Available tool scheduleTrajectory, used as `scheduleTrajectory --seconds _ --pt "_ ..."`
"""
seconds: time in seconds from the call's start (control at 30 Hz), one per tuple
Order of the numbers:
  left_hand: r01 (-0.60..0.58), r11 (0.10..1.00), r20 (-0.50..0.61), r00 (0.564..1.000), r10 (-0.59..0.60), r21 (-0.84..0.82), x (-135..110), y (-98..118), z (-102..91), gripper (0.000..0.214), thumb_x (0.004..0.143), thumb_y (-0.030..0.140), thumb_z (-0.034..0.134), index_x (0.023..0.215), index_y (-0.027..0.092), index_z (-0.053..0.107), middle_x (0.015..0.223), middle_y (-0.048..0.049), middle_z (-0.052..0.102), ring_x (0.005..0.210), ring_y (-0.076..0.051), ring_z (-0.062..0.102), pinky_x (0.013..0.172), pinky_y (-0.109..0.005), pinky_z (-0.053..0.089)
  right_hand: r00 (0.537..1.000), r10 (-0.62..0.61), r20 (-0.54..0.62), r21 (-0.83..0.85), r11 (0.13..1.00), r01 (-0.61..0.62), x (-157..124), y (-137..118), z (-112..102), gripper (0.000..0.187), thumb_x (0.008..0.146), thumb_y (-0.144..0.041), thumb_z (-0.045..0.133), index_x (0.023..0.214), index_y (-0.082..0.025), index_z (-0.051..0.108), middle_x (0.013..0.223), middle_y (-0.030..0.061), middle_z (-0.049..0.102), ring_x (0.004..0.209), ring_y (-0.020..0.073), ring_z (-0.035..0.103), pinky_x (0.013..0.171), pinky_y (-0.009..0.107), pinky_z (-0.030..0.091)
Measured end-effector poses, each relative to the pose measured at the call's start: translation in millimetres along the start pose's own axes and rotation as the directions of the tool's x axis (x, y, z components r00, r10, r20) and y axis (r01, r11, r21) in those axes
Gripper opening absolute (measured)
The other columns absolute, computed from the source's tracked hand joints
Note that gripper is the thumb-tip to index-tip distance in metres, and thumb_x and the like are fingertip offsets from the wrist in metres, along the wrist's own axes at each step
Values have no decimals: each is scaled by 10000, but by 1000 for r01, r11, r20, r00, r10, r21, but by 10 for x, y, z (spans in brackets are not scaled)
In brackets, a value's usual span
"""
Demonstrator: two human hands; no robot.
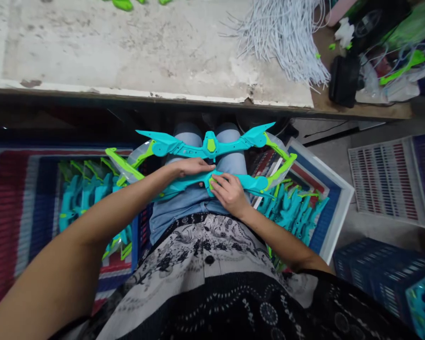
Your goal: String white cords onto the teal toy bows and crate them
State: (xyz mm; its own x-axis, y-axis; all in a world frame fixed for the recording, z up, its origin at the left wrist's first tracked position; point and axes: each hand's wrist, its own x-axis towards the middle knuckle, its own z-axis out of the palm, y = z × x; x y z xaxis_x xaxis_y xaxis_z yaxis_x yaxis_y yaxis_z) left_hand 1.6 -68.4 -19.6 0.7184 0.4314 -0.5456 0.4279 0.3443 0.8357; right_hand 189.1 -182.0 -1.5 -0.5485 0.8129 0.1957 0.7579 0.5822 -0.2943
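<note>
A teal toy bow with lime-green limbs and a green centre badge lies across my knees. Closer to my waist is a second teal toy bow, which my two hands hold at its middle. My left hand lies over its left-centre part, fingers pointing right and partly hidden beneath. With bent fingers, my right hand grips it beside its green badge, the fingertips at the badge's right edge. Clear plastic pieces show near the bows' ends.
A worn white table edges the front, bearing a bundle of white cords and a black device. Crates of teal bow parts stand at my left and right. More crates sit farther right.
</note>
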Motion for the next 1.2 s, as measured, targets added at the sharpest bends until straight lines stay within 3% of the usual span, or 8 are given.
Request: scheduleTrajectory --seconds 0.13,0.37,0.5,0.63,0.73,0.87,1.0,1.2 --pt "-91 991 143 987 76 98 -39 25 -19 554 685 650 603 824 116 649 715 -26 600 635 -144 497 615 -259 365 991 121 -57 103 988 -115 0 -18 28 206 883 -301 550 1022 -210 672 1199 94 598 1210 265 438 982 455 393" --pt "-100 922 47 995 89 375 -25 -10 -12 503 632 603 651 786 128 594 653 20 518 626 -132 442 573 -244 303 928 372 -3 228 904 -362 64 -31 146 598 779 -483 640 1273 -187 480 1190 135 587 1100 295 516 961 476 386" --pt "-117 901 -12 991 134 417 -95 14 72 480 673 566 632 855 122 614 709 2 570 665 -160 505 597 -247 349 914 399 73 166 899 -405 83 -65 131 707 754 -500 661 1358 -219 423 1172 144 601 1079 325 524 917 502 397" --pt "-120 776 -147 953 265 619 -373 74 353 512 801 485 557 1180 143 583 1003 -88 652 855 -232 595 728 -293 433 946 241 217 287 911 -298 176 82 -234 585 755 -449 677 1274 -218 535 1146 107 640 1053 284 581 891 452 458" --pt "-22 534 -254 862 438 845 -591 -15 610 428 899 315 455 1315 238 518 1160 -137 602 945 -256 600 796 -352 460 962 270 39 384 885 -264 451 520 -700 279 854 -364 557 1074 -230 664 1069 55 687 989 207 626 874 352 488" --pt "107 288 -266 757 596 952 -655 -247 814 492 888 151 445 1321 377 504 1340 -157 483 1106 -297 548 890 -428 450 792 497 -356 94 862 -498 1149 1532 -1175 258 869 -260 473 939 -171 705 946 101 700 929 242 615 892 407 464" --pt "200 271 -325 748 578 942 -599 -307 875 477 865 246 539 1313 406 502 1437 -173 383 1183 -361 497 877 -458 463 724 586 -363 -117 742 -660 1862 2400 -1279 288 842 -164 450 973 -66 687 1071 205 640 1044 281 562 942 455 424" --pt "219 304 -353 783 513 927 -618 -204 810 481 851 287 566 1311 412 501 1428 -162 408 1050 -315 584 804 -420 499 599 783 -168 -120 587 -801 2384 2814 -1340 383 752 -150 612 1107 -7 613 1123 260 610 1087 324 564 915 472 448"
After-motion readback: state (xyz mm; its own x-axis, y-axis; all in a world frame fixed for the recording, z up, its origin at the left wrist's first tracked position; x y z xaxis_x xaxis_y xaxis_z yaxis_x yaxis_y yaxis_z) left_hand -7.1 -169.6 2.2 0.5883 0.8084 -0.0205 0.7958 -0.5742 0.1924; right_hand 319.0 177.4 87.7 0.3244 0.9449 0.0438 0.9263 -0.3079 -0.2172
